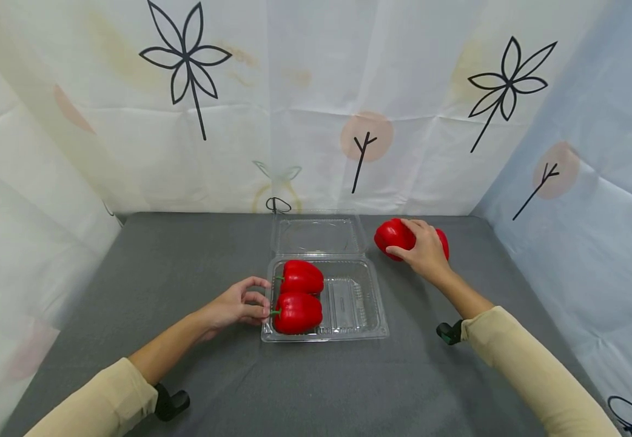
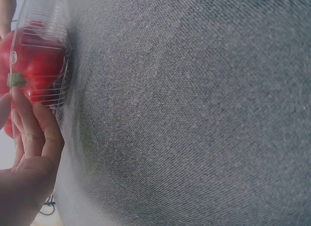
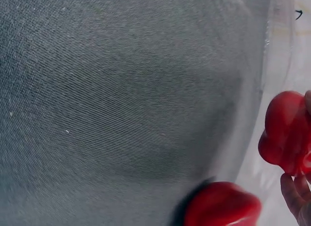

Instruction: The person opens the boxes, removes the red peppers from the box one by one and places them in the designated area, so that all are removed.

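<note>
A clear plastic clamshell container [image 1: 349, 331] lies with its lid laid back. Two red bell peppers, a nearer one [image 1: 298, 314] and a farther one [image 1: 302, 277], sit side by side in its left half, green stems pointing left. My left hand [image 1: 242, 302] holds the container's left rim, fingers [image 2: 33, 131] along the outer wall near a stem. At the back right, my right hand [image 1: 424, 249] grips another red bell pepper [image 1: 394, 237], which shows raised over the cloth in the right wrist view. One more bell pepper [image 3: 222, 206] lies beside it, mostly hidden by that hand in the head view.
A dark grey cloth [image 1: 316, 388] covers the table. The container's transparent lid [image 1: 318, 237] reaches toward the back edge. White patterned curtains [image 1: 316, 91] close in the back and both sides.
</note>
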Tool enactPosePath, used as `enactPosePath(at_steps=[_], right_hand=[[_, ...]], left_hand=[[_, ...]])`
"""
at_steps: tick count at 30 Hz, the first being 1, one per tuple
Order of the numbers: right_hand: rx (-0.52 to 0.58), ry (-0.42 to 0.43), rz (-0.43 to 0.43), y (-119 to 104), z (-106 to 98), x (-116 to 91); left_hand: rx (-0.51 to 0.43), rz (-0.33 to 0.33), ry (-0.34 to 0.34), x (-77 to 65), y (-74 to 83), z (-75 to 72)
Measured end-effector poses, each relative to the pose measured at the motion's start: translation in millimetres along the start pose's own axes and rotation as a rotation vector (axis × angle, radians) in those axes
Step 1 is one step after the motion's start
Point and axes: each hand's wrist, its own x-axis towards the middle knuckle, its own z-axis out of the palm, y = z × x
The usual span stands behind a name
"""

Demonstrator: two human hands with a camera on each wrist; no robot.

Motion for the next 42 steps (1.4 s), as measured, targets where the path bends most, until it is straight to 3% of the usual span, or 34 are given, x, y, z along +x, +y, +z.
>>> enactPosePath(at_steps=[6,14,27,35,42], right_hand=[[0.020,0.069,0.042,15.1,13.6,-3.0],[0.013,0.075,0.075,28.0,28.7,-8.3],[-0.070,0.050,0.104,20.0,29.5,-11.7],[-0.068,0.053,0.013,1.7,21.5,-10.1],[0.032,-0.045,-0.117,-28.1,15.2,-9.2]], left_hand=[[-0.004,0.000,0.001,-0.5,0.8,1.1],[-0.010,0.002,0.001,-1.2,1.2,2.2],[-0.012,-0.001,0.001,-0.7,1.0,1.8],[-0.008,0.000,0.006,-0.3,-0.3,1.6],[-0.004,0.003,0.005,0.3,-0.4,1.7]])
